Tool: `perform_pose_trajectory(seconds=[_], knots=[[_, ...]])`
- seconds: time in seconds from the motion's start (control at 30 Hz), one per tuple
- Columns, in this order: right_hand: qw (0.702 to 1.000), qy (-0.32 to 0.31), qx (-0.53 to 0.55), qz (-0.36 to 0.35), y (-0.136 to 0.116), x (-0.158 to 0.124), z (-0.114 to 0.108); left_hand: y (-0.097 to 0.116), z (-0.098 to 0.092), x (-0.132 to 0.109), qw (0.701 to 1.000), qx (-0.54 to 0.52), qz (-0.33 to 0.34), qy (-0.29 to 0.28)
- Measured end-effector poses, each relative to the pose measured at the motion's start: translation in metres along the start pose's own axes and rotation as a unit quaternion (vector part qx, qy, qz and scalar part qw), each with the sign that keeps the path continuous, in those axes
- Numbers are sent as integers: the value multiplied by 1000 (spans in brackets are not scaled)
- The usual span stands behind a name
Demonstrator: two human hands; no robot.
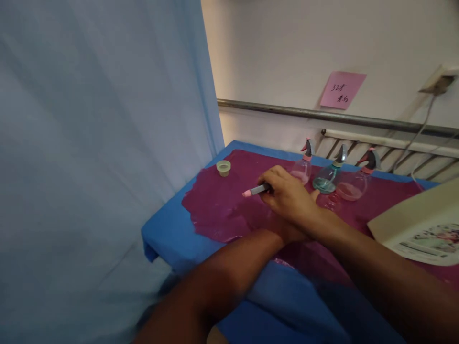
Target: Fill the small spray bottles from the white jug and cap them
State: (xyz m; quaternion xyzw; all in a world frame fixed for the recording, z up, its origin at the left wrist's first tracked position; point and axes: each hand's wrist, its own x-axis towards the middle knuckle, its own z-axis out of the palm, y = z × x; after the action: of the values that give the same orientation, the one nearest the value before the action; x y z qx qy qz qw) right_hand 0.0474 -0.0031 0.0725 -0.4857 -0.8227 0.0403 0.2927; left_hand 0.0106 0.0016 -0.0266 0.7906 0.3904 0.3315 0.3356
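Note:
My right hand (287, 193) is closed around a grey and pink spray bottle head (256, 190), its pink tip pointing left. Whether a bottle hangs below that head is hidden. My left hand (289, 231) passes beneath my right wrist, and most of it is out of sight. One fingertip shows beyond the right wrist, close to a clear reddish object (333, 202) too blurred to name. Just behind stand a pink spray bottle (301, 169), a green spray bottle (325, 177) and another pink spray bottle (353, 185). A small pale green cap (223, 167) sits farther left.
Purple plastic sheeting (215, 205) lies over a blue-covered table (168, 234). A large pale jug (419, 224) with a label is at the right. A blue curtain (100, 143) hangs at left. A metal rail (287, 111), pink note (342, 91) and socket are along the wall.

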Motion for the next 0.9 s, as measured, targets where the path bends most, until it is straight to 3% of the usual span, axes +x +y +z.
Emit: perform_pose_trajectory(seconds=[0.13,0.27,0.53,0.77,0.9], knots=[[994,-75,-79,22,-21,32,30,-6,-4,-1,996,-5,46,-74],[979,-148,-137,22,-40,58,49,-8,-5,1,993,-5,55,-105],[969,-210,-132,15,-51,56,85,-21,5,2,990,33,104,-94],[965,-239,-107,-24,-55,41,71,-11,0,2,990,58,71,-108],[978,-194,-67,-25,-54,22,46,-9,-8,0,991,51,72,-103]])
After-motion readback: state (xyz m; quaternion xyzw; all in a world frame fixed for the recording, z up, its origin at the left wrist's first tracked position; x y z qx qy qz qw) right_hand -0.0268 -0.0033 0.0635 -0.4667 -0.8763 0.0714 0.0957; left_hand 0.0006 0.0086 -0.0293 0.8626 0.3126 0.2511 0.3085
